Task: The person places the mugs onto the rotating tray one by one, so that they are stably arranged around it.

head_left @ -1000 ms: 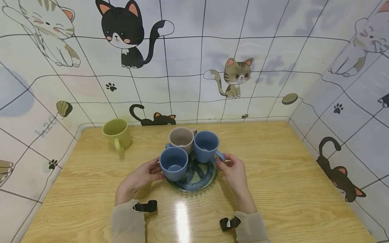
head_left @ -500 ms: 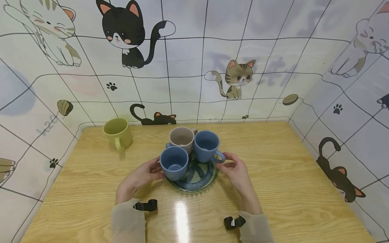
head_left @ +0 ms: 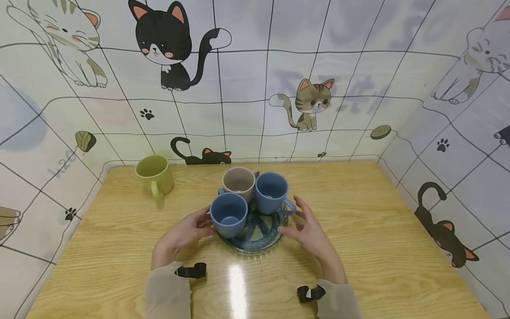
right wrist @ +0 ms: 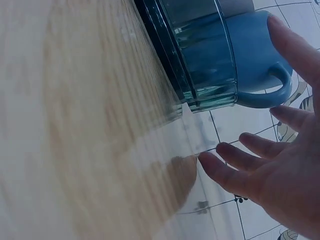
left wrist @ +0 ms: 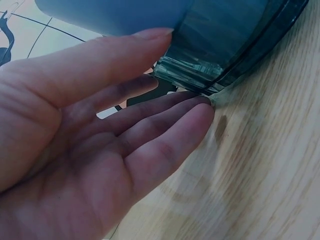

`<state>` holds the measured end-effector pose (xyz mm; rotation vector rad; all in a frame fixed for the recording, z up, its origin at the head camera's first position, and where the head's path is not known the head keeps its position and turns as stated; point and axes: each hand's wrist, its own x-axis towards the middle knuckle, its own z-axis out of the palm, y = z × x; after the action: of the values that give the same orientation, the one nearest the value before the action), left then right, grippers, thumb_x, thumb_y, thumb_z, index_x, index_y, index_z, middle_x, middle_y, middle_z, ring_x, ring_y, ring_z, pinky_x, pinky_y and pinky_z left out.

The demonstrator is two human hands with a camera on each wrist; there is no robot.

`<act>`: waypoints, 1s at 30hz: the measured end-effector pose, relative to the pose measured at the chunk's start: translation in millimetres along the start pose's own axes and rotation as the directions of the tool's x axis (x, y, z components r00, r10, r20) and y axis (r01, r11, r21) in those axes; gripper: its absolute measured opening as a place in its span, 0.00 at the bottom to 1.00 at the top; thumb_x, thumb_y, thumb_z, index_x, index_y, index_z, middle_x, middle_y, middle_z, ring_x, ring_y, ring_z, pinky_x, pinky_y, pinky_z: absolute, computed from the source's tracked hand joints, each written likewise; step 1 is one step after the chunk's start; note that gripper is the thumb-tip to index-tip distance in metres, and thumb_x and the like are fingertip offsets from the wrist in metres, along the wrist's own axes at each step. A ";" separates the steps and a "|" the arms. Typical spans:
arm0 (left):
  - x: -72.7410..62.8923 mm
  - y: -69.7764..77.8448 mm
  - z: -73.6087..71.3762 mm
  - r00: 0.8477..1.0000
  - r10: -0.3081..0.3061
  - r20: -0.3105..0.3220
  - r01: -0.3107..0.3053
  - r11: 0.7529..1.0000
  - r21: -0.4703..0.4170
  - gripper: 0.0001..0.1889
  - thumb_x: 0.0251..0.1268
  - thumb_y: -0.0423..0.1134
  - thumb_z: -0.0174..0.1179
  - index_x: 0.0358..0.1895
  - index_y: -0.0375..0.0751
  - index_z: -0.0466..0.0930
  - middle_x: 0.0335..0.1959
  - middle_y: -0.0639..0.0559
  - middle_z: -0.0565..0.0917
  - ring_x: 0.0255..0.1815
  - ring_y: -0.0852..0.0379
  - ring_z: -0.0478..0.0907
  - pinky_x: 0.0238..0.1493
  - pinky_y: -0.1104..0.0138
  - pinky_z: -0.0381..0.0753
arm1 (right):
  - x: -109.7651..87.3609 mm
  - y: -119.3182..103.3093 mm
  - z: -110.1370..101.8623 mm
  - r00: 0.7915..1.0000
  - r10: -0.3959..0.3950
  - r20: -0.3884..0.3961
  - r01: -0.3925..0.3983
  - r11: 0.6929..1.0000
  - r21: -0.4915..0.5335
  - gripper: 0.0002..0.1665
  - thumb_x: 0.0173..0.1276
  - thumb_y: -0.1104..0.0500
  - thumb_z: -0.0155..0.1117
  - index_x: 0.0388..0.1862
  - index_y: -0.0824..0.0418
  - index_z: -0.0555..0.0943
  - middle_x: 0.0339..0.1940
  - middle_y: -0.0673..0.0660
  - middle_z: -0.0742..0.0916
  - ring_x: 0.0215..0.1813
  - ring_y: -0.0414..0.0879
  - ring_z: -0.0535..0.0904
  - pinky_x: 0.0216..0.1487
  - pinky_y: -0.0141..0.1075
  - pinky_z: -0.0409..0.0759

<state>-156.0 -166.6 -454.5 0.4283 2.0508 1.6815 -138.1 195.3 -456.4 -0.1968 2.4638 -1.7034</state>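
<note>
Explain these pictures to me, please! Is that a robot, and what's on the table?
No robot here: these are a person's own left hand and right hand. The wide picture comes from a camera worn on the head; the two close-ups come from cameras on each wrist. On the wooden table sits a glass dish with two blue cups on it. A beige cup is tucked behind the nearer blue one, and a yellow-green cup stands apart. The left hand's fingertips are right at the dish's edge, not curled around it. The right hand is spread open, holding nothing.

Cartoon cats (head_left: 165,42) dot the backdrop (head_left: 242,117) behind the wooden table (head_left: 382,235).
</note>
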 end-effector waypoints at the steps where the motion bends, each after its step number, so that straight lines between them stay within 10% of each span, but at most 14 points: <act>1: 0.2 0.0 0.2 1.000 -0.004 -0.002 0.004 1.000 -0.002 0.39 0.67 0.26 0.58 0.77 0.33 0.46 0.72 0.31 0.61 0.70 0.36 0.62 0.64 0.56 0.71 | -0.3 1.0 -0.4 1.000 0.008 0.008 -0.008 1.000 0.011 0.59 0.59 0.51 0.76 0.80 0.44 0.48 0.78 0.56 0.55 0.73 0.62 0.58 0.65 0.60 0.66; 30: -0.6 -7.1 -1.1 1.000 0.001 -0.016 -0.001 1.000 0.012 0.40 0.66 0.26 0.58 0.77 0.34 0.47 0.72 0.32 0.62 0.70 0.37 0.62 0.66 0.54 0.68 | 5.2 16.8 13.6 0.994 0.092 -0.051 -0.082 0.982 0.170 0.29 0.62 0.67 0.70 0.62 0.69 0.74 0.54 0.69 0.81 0.53 0.55 0.80 0.47 0.37 0.82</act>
<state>-155.7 -169.3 -461.2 0.4212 2.0733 1.6801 -141.1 187.7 -477.1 -0.0207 2.3151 -1.8924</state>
